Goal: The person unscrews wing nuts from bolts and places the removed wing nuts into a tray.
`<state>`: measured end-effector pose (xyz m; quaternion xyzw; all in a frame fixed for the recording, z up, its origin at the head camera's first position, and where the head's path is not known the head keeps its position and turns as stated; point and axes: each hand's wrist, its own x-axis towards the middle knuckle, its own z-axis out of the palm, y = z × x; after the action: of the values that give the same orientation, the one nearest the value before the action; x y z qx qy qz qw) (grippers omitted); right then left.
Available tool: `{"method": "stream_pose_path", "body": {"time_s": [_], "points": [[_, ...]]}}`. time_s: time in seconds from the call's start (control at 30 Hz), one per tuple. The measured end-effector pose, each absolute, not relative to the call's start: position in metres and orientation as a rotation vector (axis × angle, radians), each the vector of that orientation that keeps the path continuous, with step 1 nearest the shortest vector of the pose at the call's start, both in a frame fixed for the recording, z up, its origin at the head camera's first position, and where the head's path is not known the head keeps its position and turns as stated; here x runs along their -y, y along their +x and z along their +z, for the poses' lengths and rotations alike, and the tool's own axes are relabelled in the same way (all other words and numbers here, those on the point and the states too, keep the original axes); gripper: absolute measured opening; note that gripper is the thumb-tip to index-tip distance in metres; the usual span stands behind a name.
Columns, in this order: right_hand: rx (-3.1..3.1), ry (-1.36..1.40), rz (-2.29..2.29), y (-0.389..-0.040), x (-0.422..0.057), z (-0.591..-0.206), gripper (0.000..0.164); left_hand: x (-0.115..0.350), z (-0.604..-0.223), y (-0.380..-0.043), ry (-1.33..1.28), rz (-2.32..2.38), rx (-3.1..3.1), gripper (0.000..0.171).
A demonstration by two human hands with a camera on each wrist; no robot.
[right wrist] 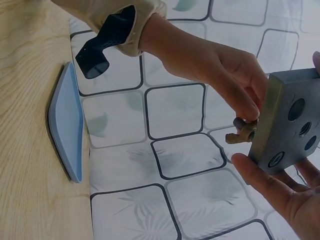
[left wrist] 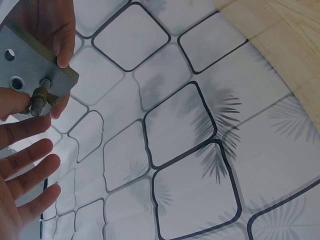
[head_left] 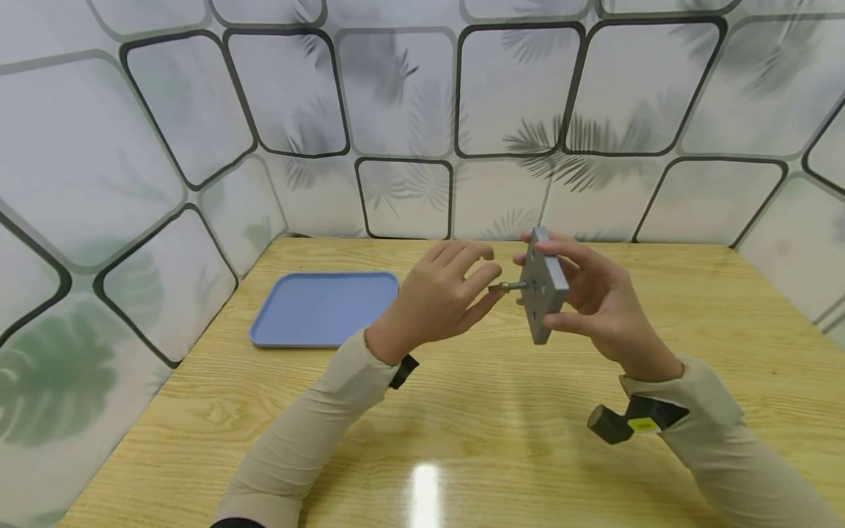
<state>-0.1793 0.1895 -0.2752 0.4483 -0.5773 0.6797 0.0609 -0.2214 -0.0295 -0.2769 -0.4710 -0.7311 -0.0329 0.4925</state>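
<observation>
My right hand (head_left: 597,297) holds a thick grey metal plate (head_left: 546,297) on edge above the table, thumb at its lower edge and fingers along the upper part. Several round holes pierce the plate's face in the right wrist view. From the side facing my left hand (head_left: 444,297) a threaded bolt (left wrist: 45,84) sticks out. A brass-coloured wing nut (left wrist: 41,96) sits on the bolt near its free end. My left thumb and index finger pinch at the wing nut, while the other left fingers are spread apart from it.
A shallow blue tray (head_left: 323,343) lies on the wooden table (head_left: 462,440) at the back left, behind my left forearm. Patterned wall panels (head_left: 409,198) stand along the table's back and left side. Each wrist carries a small black camera (head_left: 610,424).
</observation>
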Motion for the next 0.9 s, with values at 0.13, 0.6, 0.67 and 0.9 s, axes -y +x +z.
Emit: {"method": "stream_pose_path", "body": {"time_s": [0.13,0.6,0.67,0.9], "points": [[1.764,1.355,2.053,-0.1786,-0.1885,-0.2761,0.063,0.0295,-0.2767,-0.2215,-1.081,-0.101,1.739,0.014],[1.751,1.36,2.037,-0.1802,-0.1901,-0.2755,0.064,0.0313,-0.2731,-0.2179,-1.181,-0.112,1.717,0.026],[1.748,1.359,2.042,-0.1799,-0.19,-0.2754,0.064,0.0314,-0.2733,-0.2179,-1.192,-0.105,1.745,0.028],[1.748,1.355,2.047,-0.1791,-0.1899,-0.2754,0.064,0.0307,-0.2759,-0.2201,-1.197,-0.082,1.794,0.026]]}}
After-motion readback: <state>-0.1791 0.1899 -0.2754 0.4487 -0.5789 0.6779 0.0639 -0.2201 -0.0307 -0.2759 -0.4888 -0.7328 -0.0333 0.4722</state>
